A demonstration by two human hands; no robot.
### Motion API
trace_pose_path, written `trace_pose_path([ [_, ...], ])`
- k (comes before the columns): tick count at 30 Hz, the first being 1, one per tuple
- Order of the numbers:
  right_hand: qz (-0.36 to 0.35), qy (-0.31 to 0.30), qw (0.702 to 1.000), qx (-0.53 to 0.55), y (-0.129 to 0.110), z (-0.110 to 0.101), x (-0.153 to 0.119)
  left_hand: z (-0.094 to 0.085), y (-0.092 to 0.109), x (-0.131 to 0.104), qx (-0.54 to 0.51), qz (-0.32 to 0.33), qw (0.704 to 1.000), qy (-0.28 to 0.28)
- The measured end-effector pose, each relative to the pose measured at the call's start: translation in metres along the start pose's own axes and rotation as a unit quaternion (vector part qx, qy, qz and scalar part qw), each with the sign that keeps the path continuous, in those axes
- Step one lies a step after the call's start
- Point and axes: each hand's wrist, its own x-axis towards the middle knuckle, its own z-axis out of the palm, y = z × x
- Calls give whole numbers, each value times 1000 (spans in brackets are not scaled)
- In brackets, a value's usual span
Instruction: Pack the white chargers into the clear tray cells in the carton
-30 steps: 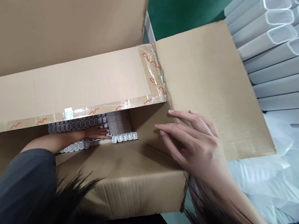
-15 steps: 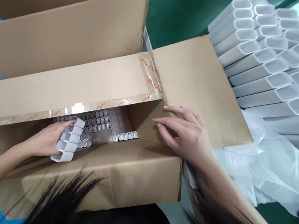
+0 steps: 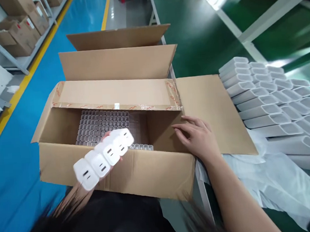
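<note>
My left hand (image 3: 109, 173), mostly hidden behind what it holds, grips a row of several white tubes (image 3: 104, 157) above the near edge of the cardboard box (image 3: 116, 171). Their slotted ends face the camera. Inside the box, many small white tubes (image 3: 91, 122) stand packed at the left, and a short row (image 3: 144, 147) lies along the near wall. My right hand (image 3: 196, 134) rests at the box's right edge by the open side flap (image 3: 211, 111), fingers apart and holding nothing.
White tubes (image 3: 271, 99) are stacked on the right, with clear plastic sheeting (image 3: 278, 177) below them. Raised flaps (image 3: 118, 63) stand at the box's far side. A shelf with cartons (image 3: 17, 34) is at the upper left.
The head view has tilted up and back, showing more floor and shelving. My left hand has come out of the box with the tubes, turning their slotted ends to the camera.
</note>
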Motion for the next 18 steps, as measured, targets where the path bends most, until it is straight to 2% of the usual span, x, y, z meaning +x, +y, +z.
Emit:
trace_pose_path([
  [3, 6, -4, 1000, -2, 1, 1, 0, 21, -33, -4, -172, -36, 977, -122],
  [5, 9, -12, 1000, 2, 1, 2, -1, 30, -44, -9, -260, -81, 943, -191],
  [6, 10, -16, 1000, 4, 2, 3, -1, 32, -48, -12, -280, -98, 933, -206],
  [10, 17, -26, 999, 12, 3, 4, -1, 38, -56, -22, -303, -120, 920, -218],
  [18, 13, -48, 999, 15, 0, 2, 0, 40, -59, -27, -294, -123, 916, -243],
])
